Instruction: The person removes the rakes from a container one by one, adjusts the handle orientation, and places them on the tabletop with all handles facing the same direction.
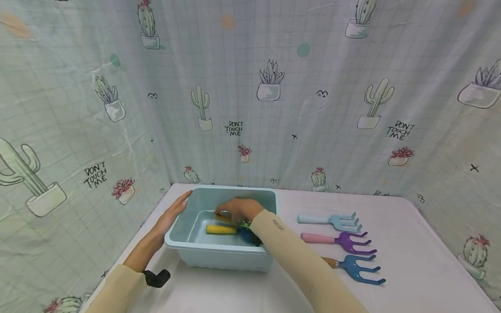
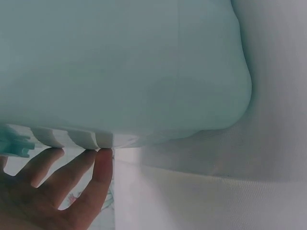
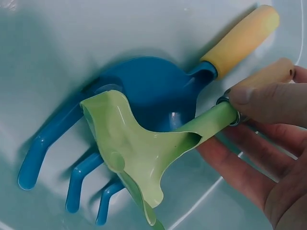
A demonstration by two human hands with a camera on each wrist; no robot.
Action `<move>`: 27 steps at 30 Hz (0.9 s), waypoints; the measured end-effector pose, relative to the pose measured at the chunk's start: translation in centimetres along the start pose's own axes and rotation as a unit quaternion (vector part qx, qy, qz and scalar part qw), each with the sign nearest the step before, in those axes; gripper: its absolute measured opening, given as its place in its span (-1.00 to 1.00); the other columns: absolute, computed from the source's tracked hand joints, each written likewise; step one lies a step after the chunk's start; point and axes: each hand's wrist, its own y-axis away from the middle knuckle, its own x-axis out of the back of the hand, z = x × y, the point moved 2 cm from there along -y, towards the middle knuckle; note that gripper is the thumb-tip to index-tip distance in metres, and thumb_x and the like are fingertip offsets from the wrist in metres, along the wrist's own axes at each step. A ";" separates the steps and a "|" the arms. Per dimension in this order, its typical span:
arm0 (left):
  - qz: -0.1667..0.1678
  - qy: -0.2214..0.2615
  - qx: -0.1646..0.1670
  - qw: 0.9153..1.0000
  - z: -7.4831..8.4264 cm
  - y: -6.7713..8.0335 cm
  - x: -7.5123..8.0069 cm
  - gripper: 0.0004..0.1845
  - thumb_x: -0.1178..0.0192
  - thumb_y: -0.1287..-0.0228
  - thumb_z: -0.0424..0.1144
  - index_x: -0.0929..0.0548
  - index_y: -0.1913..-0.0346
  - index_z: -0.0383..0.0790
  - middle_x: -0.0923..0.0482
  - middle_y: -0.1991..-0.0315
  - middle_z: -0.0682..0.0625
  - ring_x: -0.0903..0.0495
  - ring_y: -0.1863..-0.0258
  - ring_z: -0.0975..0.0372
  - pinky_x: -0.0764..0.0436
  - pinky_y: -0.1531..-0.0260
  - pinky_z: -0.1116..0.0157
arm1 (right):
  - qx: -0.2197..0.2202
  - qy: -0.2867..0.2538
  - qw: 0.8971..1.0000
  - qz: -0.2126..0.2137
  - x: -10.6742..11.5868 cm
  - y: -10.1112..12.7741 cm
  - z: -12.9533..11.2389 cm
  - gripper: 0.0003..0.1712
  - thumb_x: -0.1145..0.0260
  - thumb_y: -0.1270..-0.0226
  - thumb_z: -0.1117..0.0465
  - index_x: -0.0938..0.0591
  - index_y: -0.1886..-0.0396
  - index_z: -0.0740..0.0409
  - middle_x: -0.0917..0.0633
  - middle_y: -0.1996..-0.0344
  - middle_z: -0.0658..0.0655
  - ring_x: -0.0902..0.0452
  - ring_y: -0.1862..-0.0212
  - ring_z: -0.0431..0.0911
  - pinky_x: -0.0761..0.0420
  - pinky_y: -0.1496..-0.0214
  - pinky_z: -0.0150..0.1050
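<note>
Green rake [image 3: 139, 143]: inside the pale blue tub [image 1: 178, 237], lying across the blue rake [image 3: 129, 91] with the yellow handle. Its wooden handle runs from the head toward my right hand [image 3: 268, 124], whose grip pinches it, thumb on top. My left hand [image 1: 172, 213], fingers straight, rests against the tub's left rim. Three more rakes lie toward the tabletop's right edge.
</note>
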 end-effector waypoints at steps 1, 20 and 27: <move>0.000 -0.001 -0.001 1.000 0.0 0.0 0.0 -0.33 0.36 -0.65 0.25 0.13 -0.69 0.27 0.24 -0.73 -0.10 0.09 -0.66 -0.24 -0.16 -0.49 -0.33 | 0.002 0.003 1.000 0.001 0.0 0.0 0.0 -0.12 -0.36 -0.32 0.45 -0.46 -0.46 -0.48 -0.54 -0.37 0.02 -0.58 0.15 -0.05 -0.69 0.34 -0.20; 0.000 -0.007 0.004 1.000 0.1 -0.2 0.1 -0.34 0.37 -0.66 0.24 0.12 -0.69 0.27 0.23 -0.73 -0.11 0.09 -0.66 -0.25 -0.15 -0.49 -0.34 | 0.039 0.006 0.999 0.010 1.0 0.6 -0.6 -0.13 -0.37 -0.32 0.44 -0.46 -0.47 -0.42 -0.58 -0.21 -0.01 -0.55 0.26 -0.10 -0.65 0.37 -0.27; -0.002 0.001 0.008 1.000 0.0 -0.1 0.1 -0.34 0.36 -0.66 0.23 0.12 -0.69 0.26 0.24 -0.73 -0.10 0.11 -0.67 -0.23 -0.11 -0.51 -0.34 | 0.059 -0.010 0.998 -0.007 1.0 0.4 -0.7 -0.11 -0.34 -0.33 0.46 -0.44 -0.48 -0.45 -0.57 -0.21 0.02 -0.56 0.19 -0.10 -0.70 0.30 -0.28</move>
